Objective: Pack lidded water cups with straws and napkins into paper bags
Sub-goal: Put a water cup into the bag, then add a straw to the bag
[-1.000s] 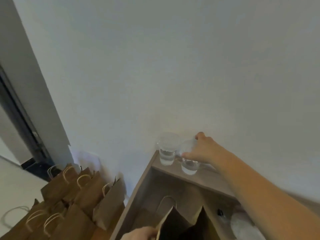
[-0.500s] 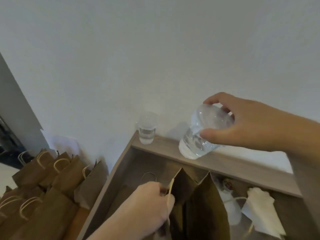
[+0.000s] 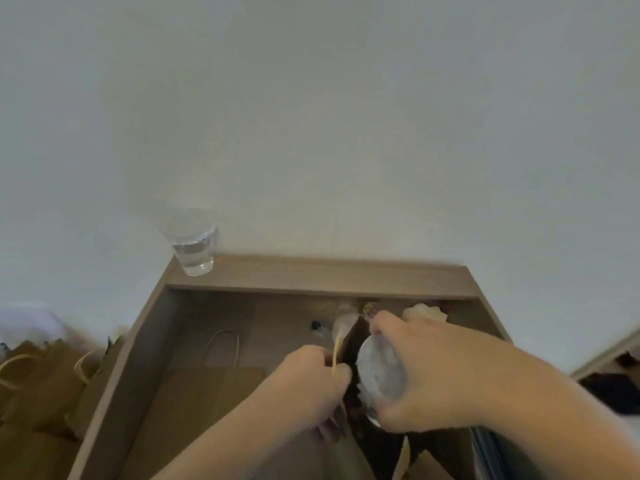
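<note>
Far left, on the floor: brown paper bags, upright and crowded together, pale cord handles up, just beside the outer wall of the wooden surface. At the rear left corner of that surface's raised ledge, close to the white wall: a spare water cup, clear plastic, upright, partly filled, well apart from both hands. Down in the recessed middle, lying flat: a folded paper bag, handle loop pointing away toward the ledge.

Right of it, the left hand, fingers curled and pressed together, pinching the near rim and pale handle cord of the open paper bag, holding its mouth apart.

Immediately right, at that dark mouth: the held water cup, tilted, top toward the camera, blurred, partly inside the opening by the look of it. Gripped from above and from the right by the right hand, fingers spread and curled round the cup's wall, thumb low at its near edge.

Behind the right hand, against the rear wall of the recess: a white crumpled napkin, partly hidden.
</note>
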A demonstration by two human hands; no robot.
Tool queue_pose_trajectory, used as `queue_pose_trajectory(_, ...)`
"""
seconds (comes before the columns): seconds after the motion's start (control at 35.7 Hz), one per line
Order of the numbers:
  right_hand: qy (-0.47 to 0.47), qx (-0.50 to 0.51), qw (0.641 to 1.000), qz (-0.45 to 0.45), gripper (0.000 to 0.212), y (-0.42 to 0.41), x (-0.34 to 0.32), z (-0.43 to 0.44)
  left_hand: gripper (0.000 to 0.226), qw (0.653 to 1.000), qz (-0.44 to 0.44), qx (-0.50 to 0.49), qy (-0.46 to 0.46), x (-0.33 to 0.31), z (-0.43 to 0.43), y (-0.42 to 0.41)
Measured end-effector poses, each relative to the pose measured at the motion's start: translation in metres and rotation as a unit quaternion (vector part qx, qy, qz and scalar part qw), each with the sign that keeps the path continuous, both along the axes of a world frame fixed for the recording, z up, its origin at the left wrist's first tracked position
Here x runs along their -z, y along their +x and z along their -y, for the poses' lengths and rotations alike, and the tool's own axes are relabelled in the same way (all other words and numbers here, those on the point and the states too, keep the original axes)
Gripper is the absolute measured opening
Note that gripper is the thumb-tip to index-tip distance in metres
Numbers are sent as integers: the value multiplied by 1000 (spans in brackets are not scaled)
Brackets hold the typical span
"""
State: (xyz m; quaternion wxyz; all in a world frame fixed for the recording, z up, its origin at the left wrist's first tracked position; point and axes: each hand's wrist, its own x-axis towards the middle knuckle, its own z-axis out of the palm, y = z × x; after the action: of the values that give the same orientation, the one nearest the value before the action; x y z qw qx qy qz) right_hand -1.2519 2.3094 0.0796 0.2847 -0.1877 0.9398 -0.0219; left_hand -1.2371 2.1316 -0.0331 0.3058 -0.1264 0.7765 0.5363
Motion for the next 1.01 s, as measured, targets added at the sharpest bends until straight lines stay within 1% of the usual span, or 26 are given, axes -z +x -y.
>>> queue_pose_trajectory(0.03,-20,-30,999,7,89,-1,14,-4,28,1000,-3,-1,-10,0,-5,1)
queue_pose_trajectory(0.06,-2,-44,999,14,84,-1,30,-3,27,1000,-9,1,-25,0,-9,3)
queue_pose_trajectory(0.08,-4,-55,998,13,81,-3,36,-6,27,999,-13,7,-36,0,-12,5)
queue_pose_trajectory(0.14,33,-48,998,14,81,-5,44,-9,25,999,-24,12,-40,0,-15,9)
queue_pose_trajectory(0.17,51,-68,996,8,82,0,51,-5,25,999,-32,11,-40,1,-16,10)
queue_pose_trajectory(0.25,58,-97,993,19,85,6,73,1,26,997,-44,20,-65,2,-18,14)
queue_pose_trajectory(0.31,75,-96,992,45,85,3,83,3,29,995,-47,23,-82,4,-17,17)
queue_pose_trajectory(0.39,104,-103,988,46,77,-1,102,9,28,994,-58,24,-93,7,-16,23)
queue_pose_trajectory(0.48,115,-107,987,27,69,-2,125,14,23,993,-70,17,-97,8,-17,31)
queue_pose_trajectory(0.59,108,-135,984,33,75,-3,132,12,19,989,-98,-6,-110,4,-22,42)
queue_pose_trajectory(0.64,94,-156,982,42,72,-4,127,7,20,989,-97,-13,-107,0,-26,47)
queue_pose_trajectory(0.73,37,-148,986,66,54,-6,108,-7,22,990,-85,-41,-100,-4,-29,51)
queue_pose_trajectory(0.81,-62,-112,989,74,33,-8,85,-24,15,988,-88,-74,-105,-2,-31,53)
queue_pose_trajectory(0.87,-100,-129,986,31,27,-8,71,-38,16,982,-95,-108,-119,0,-31,53)
queue_pose_trajectory(0.92,-143,-159,977,-27,29,-8,55,-56,15,980,-87,-125,-129,0,-28,52)
queue_pose_trajectory(0.95,-191,-161,967,-41,29,-6,46,-66,13,980,-76,-132,-125,0,-26,51)
queue_pose_trajectory(0.98,-263,-150,952,-46,26,-4,37,-77,12,981,-69,-137,-122,0,-24,50)
queue_pose_trajectory(1.01,-357,-129,924,-47,24,-3,28,-88,12,979,-72,-142,-127,-1,-21,50)
